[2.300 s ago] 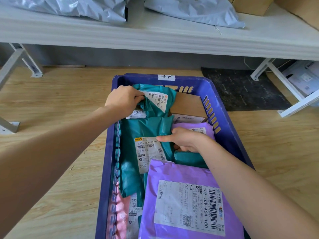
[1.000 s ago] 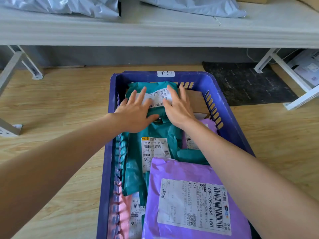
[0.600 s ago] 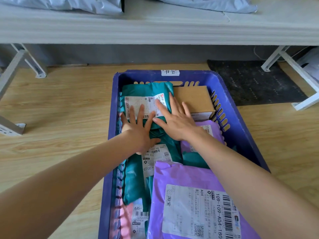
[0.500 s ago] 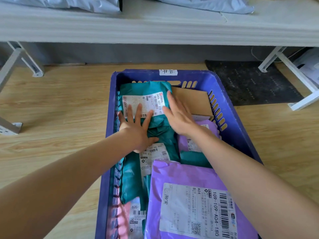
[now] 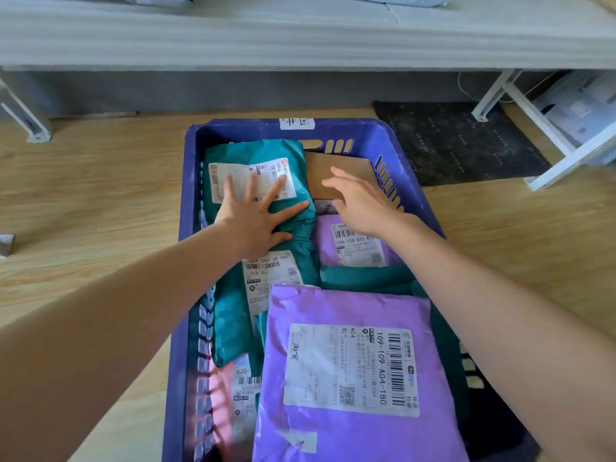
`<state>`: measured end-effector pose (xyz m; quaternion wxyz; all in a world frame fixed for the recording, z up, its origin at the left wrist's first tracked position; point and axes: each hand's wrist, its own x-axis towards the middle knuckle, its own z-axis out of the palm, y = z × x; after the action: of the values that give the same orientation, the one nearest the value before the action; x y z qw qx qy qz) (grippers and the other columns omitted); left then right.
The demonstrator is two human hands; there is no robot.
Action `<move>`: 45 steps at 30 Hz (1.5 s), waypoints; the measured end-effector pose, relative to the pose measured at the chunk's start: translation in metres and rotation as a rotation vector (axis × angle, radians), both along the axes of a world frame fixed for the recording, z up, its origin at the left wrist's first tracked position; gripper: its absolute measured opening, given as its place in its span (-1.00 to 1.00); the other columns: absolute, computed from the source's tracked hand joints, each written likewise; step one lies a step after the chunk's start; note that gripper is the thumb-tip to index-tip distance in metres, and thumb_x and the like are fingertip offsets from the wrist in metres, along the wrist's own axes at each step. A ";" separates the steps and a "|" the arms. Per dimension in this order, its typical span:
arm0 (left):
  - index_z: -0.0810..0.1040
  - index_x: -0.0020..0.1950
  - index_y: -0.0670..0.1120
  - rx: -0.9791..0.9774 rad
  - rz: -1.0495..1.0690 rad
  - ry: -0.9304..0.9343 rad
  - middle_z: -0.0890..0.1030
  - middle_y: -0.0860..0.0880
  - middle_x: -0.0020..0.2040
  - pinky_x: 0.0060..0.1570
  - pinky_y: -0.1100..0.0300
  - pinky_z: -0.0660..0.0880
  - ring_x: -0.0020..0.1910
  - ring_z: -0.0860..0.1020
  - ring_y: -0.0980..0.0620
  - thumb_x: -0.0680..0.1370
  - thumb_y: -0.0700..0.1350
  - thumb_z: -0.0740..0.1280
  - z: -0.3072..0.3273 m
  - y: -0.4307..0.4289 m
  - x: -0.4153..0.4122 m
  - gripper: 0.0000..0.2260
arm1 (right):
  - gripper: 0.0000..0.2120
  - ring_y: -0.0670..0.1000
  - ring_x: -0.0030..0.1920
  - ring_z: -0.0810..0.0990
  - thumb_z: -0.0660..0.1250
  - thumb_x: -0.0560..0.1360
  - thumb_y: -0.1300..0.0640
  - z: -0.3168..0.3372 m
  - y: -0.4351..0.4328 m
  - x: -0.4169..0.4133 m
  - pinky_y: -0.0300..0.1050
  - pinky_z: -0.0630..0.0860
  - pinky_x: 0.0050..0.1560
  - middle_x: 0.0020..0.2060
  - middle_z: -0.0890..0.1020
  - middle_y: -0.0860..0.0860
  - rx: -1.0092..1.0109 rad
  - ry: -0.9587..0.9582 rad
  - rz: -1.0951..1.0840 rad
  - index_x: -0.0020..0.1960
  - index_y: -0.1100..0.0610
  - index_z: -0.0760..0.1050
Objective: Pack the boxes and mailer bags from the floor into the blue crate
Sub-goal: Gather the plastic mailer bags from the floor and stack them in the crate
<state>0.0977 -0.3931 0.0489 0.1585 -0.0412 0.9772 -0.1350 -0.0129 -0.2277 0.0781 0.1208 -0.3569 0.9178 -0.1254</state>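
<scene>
Packing nears its end: the blue crate (image 5: 186,195) sits on the wooden floor (image 5: 83,195) in front of us, its long axis running from 6 to 12 o'clock toward the white counter (image 5: 300,35). We judge the job mostly done, as parcels cover the crate bed from wall to wall.

Our left hand (image 5: 256,218) lies flat on a teal mailer bag (image 5: 253,151) at 11 o'clock in the crate. Its fingers are spread wide, pressing the bag and its label and gripping nothing. That bag lies label up, its long axis roughly 9 to 3 o'clock.

Our right hand (image 5: 360,205) reaches over the cardboard box (image 5: 333,168) in the 1 o'clock corner. Its fingers are loose, straight and empty, and we cannot tell whether they touch the box.

Nearer us lie a small purple mailer (image 5: 356,245), a second teal mailer (image 5: 230,311) and a pink mailer (image 5: 221,388) at 7 o'clock. A large purple mailer (image 5: 350,361) sits on top at 5 o'clock, label up and running 6 to 12.

What seems left is settling the load. The floor beside the crate shows no parcels. Pale packages (image 5: 580,108) sit under the counter at 2 o'clock, and we cannot tell if they belong to the job.
</scene>
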 end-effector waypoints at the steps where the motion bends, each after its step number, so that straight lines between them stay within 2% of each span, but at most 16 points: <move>1: -0.45 0.42 0.28 0.011 -0.022 0.016 -0.38 -0.01 0.52 0.38 -0.39 -0.08 0.51 -0.22 -0.26 0.54 0.31 -0.21 0.003 0.002 0.003 -0.45 | -0.66 0.04 0.26 0.46 0.23 0.57 0.23 0.006 0.004 0.005 -0.12 0.39 0.21 0.31 0.46 -0.02 -0.078 -0.030 -0.011 0.32 0.07 0.44; 4: -0.22 0.53 0.19 0.148 -0.081 0.045 -0.22 -0.06 0.56 0.46 -0.23 -0.06 0.54 -0.15 -0.15 0.59 0.26 -0.14 0.014 0.009 0.021 -0.46 | -0.94 -0.09 -0.23 0.59 0.37 0.51 0.17 0.032 0.017 0.030 -0.19 0.53 -0.15 -0.25 0.62 -0.02 -0.314 -0.421 -0.046 -0.09 0.16 0.57; 6: 0.21 0.50 0.08 0.292 -0.182 0.148 0.11 -0.11 0.54 0.46 -0.09 0.11 0.52 0.07 -0.12 0.63 0.15 -0.02 0.023 0.014 0.034 -0.56 | -0.87 -0.14 -0.31 0.60 0.41 0.48 0.09 0.050 0.025 0.048 -0.30 0.54 -0.24 -0.30 0.66 -0.03 -0.180 -0.643 0.032 -0.14 0.16 0.61; 7: 0.42 0.37 0.03 0.360 -0.214 0.224 0.34 -0.10 0.42 0.37 -0.04 0.27 0.43 0.24 -0.12 0.63 0.10 0.04 0.028 0.016 0.040 -0.62 | -0.82 -0.15 -0.28 0.61 0.42 0.47 0.03 0.056 0.027 0.057 -0.32 0.53 -0.24 -0.27 0.67 -0.05 -0.037 -0.682 0.085 -0.10 0.16 0.63; 9: 0.57 0.07 0.00 0.450 -0.164 0.286 0.56 -0.01 0.08 0.04 0.02 0.48 0.15 0.46 -0.07 0.60 0.06 0.11 0.040 0.020 0.051 -0.72 | -0.72 -0.14 -0.24 0.61 0.44 0.43 -0.04 0.062 0.030 0.071 -0.30 0.52 -0.20 -0.24 0.66 -0.08 0.223 -0.673 0.165 -0.01 0.15 0.65; 14: 0.58 -0.06 -0.03 0.558 0.034 0.015 0.57 -0.01 -0.08 -0.11 0.18 0.39 -0.04 0.52 -0.05 0.57 0.07 0.20 0.060 0.038 0.069 -0.76 | -0.80 -0.08 -0.23 0.55 0.53 0.35 -0.02 0.060 0.030 0.091 -0.20 0.48 -0.07 -0.25 0.63 -0.06 0.407 -0.603 0.196 -0.11 0.05 0.63; 20: 0.64 0.06 -0.10 0.788 0.174 -0.190 0.64 -0.01 0.00 0.07 0.17 0.50 0.00 0.58 0.03 0.49 0.06 0.36 0.060 0.038 0.080 -0.73 | -0.40 0.13 0.03 0.59 0.50 0.33 -0.15 0.049 0.033 0.100 0.05 0.50 0.15 0.11 0.61 0.16 0.466 -0.427 0.108 0.18 0.24 0.54; 22: 0.63 0.03 -0.14 0.817 0.149 -0.196 0.62 0.02 -0.09 0.03 0.22 0.51 -0.04 0.57 0.03 0.48 -0.07 0.41 0.057 0.039 0.083 -0.80 | -0.37 0.17 0.02 0.59 0.49 0.34 -0.15 0.046 0.031 0.102 0.02 0.51 0.06 0.10 0.61 0.18 0.461 -0.447 0.095 0.20 0.29 0.52; 26: 0.54 -0.14 -0.07 0.879 0.118 -0.118 0.55 0.09 -0.22 -0.21 0.40 0.43 -0.13 0.54 0.05 0.50 -0.18 0.37 0.049 0.041 0.087 -0.96 | -0.67 0.00 -0.24 0.44 0.49 0.40 -0.01 0.046 0.030 0.100 -0.17 0.35 -0.27 -0.23 0.54 0.00 0.453 -0.473 0.125 0.00 0.22 0.58; 29: 0.49 -0.11 -0.01 0.932 0.200 0.084 0.59 0.02 -0.10 -0.08 0.15 0.55 -0.08 0.58 -0.03 0.54 -0.16 0.30 0.051 0.036 0.080 -0.94 | -0.84 0.01 -0.27 0.44 0.43 0.46 0.02 0.053 0.033 0.089 -0.12 0.37 -0.29 -0.29 0.50 -0.02 0.318 -0.442 0.161 -0.21 0.05 0.49; 33: 0.45 0.09 -0.04 1.025 0.475 0.532 0.56 0.01 -0.23 -0.26 0.10 0.42 -0.20 0.52 -0.09 0.61 -0.01 0.16 0.074 0.031 0.061 -0.84 | -0.92 -0.08 -0.26 0.43 0.39 0.49 0.12 0.068 0.035 0.054 -0.22 0.35 -0.29 -0.25 0.48 -0.06 -0.259 -0.344 -0.154 -0.10 0.11 0.50; 35: 0.42 0.13 -0.05 0.982 0.531 0.544 0.57 0.00 -0.24 -0.26 0.12 0.34 -0.19 0.51 -0.11 0.62 0.07 0.08 0.075 0.028 0.053 -0.75 | -0.92 -0.06 -0.21 0.45 0.38 0.48 0.14 0.071 0.035 0.031 -0.19 0.37 -0.19 -0.23 0.49 -0.05 -0.512 -0.284 -0.353 -0.08 0.12 0.49; 38: 0.34 0.30 -0.06 1.079 0.598 0.494 0.59 -0.13 -0.05 -0.12 0.06 0.44 -0.08 0.57 -0.16 0.60 0.11 0.13 0.064 0.027 0.044 -0.65 | -0.89 -0.04 -0.18 0.47 0.37 0.49 0.19 0.068 0.032 0.003 -0.20 0.39 -0.18 -0.17 0.51 0.02 -0.717 -0.233 -0.540 0.00 0.19 0.52; 41: 0.19 0.46 -0.05 1.294 0.713 0.531 0.54 -0.10 0.09 -0.09 0.06 0.54 -0.06 0.58 -0.11 0.57 0.03 0.26 0.055 0.028 0.034 -0.50 | -0.92 0.04 -0.10 0.49 0.31 0.52 0.21 0.060 0.032 -0.017 -0.12 0.40 -0.10 -0.12 0.51 0.07 -0.764 -0.078 -0.670 -0.01 0.21 0.49; 43: 0.24 0.45 -0.02 1.168 0.625 0.517 0.50 -0.04 0.17 -0.22 0.16 0.50 -0.08 0.56 -0.05 0.57 0.00 0.27 0.050 0.031 0.030 -0.53 | -0.90 0.11 -0.01 0.52 0.25 0.54 0.21 0.051 0.031 -0.020 -0.05 0.41 -0.06 -0.05 0.54 0.09 -0.643 -0.002 -0.702 0.04 0.18 0.45; 45: 0.34 0.41 -0.03 0.878 0.415 0.469 0.44 -0.07 0.28 -0.01 0.10 0.49 0.16 0.47 -0.08 0.59 0.01 0.24 0.041 0.036 0.033 -0.60 | -0.76 0.14 0.15 0.48 0.23 0.52 0.27 0.040 0.032 -0.014 -0.02 0.42 -0.02 0.14 0.50 0.12 -0.447 0.136 -0.652 0.18 0.18 0.39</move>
<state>0.1304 -0.3573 0.0899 -0.0385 -0.1925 0.9221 0.3334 -0.0271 -0.1958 0.1181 -0.0671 -0.0721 0.9389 -0.3298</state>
